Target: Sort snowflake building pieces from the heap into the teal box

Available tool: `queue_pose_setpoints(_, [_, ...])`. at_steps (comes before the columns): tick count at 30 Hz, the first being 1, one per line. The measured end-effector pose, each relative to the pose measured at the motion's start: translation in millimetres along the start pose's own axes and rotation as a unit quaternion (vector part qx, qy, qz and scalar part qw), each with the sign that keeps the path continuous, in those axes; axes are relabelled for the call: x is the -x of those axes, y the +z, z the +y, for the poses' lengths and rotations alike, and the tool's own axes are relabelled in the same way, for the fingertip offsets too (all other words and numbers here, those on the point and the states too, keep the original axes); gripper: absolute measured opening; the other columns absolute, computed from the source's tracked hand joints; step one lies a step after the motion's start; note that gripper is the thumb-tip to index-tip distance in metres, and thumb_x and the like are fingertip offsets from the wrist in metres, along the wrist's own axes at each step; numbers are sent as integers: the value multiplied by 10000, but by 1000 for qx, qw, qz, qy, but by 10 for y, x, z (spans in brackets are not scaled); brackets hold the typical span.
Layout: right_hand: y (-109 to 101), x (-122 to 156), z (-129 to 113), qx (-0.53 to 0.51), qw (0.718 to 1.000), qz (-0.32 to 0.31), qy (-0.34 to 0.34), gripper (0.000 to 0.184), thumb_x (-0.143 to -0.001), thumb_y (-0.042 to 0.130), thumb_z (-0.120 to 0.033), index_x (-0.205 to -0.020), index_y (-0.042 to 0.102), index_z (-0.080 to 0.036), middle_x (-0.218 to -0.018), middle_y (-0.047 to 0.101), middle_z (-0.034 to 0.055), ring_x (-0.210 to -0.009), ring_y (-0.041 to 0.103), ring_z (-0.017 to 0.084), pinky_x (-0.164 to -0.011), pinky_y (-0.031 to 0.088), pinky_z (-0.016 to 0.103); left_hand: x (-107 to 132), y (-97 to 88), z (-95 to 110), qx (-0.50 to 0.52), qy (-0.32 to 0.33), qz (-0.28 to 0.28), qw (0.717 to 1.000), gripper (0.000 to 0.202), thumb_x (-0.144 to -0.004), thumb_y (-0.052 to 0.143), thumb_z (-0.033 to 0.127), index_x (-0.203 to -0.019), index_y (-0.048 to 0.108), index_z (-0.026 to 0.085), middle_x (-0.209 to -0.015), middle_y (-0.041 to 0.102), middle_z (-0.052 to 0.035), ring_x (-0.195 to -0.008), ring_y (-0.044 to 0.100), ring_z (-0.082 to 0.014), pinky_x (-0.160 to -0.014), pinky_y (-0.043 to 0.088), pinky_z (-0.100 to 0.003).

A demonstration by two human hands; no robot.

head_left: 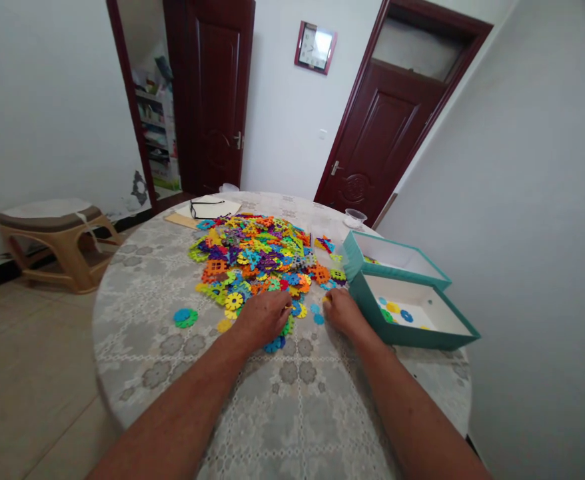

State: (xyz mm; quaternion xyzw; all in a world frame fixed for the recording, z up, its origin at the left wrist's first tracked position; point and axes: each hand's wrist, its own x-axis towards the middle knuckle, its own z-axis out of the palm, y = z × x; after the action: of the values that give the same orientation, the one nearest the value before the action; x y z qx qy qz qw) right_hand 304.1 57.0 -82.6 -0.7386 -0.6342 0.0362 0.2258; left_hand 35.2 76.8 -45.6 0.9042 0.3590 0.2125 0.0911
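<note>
A large heap of colourful plastic snowflake discs and square interlocking pieces covers the middle of the table. My left hand is closed at the heap's near edge, with a bit of yellow showing at its fingertips. Blue discs lie just below that hand. Beside the heap, my right hand is closed in a pinch on a small yellow piece, probably a snowflake disc. Light blue discs rest between the two hands. The hidden fingertips leave the left hand's piece hard to make out.
Two teal boxes stand right of my right hand; the nearer box holds several discs, and the farther box sits behind. A blue and green disc pair lies left. Glasses on paper and a clear bowl are farther back.
</note>
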Motion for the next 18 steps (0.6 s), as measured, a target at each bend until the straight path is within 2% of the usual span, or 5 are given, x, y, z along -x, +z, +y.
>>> queue_pose_setpoints(5, [-33, 15, 51, -60, 998, -10, 2, 158, -909, 534, -277, -944, 650, -175, -835, 635, 30, -797, 576, 197, -721, 414, 283, 8, -32, 26, -8, -9, -3, 1000, 103, -996, 511, 233, -975, 611, 227, -987, 721, -49, -936, 679, -227, -752, 468, -309])
queue_pose_setpoints(9, [-90, 118, 55, -134, 990, -46, -15, 361, -930, 532, -394, -1185, 667, -178, -811, 624, -4, -727, 576, 182, -646, 412, 271, 12, -34, 36, -7, -4, 2, 1000, 121, -1007, 499, 234, -987, 617, 222, -1019, 730, -59, -949, 681, -236, -764, 482, -325])
queue_pose_setpoints(11, [-108, 147, 30, -172, 981, -82, -31, 409, -912, 571, -419, -1222, 683, -176, -775, 611, -13, -690, 565, 180, -625, 399, 277, 11, -30, 36, -1, -5, 4, 1000, 120, -1007, 502, 235, -1000, 622, 223, -1030, 732, -60, -967, 681, -238, -778, 487, -327])
queue_pose_setpoints(15, [-95, 128, -54, -149, 981, -112, -59, 293, -874, 620, -354, -1096, 729, -197, -799, 654, 3, -760, 595, 194, -687, 400, 295, 7, -21, 28, 0, -13, 0, 1000, 116, -1009, 510, 247, -985, 621, 226, -1018, 729, -56, -970, 677, -229, -779, 485, -312])
queue_pose_setpoints(18, [-76, 90, -93, -139, 983, -106, -54, 153, -857, 632, -326, -948, 675, -210, -814, 665, -1, -762, 584, 184, -681, 390, 286, 6, -18, 26, -1, -11, -2, 1000, 117, -1014, 511, 257, -968, 615, 228, -1018, 725, -54, -953, 671, -220, -772, 481, -304])
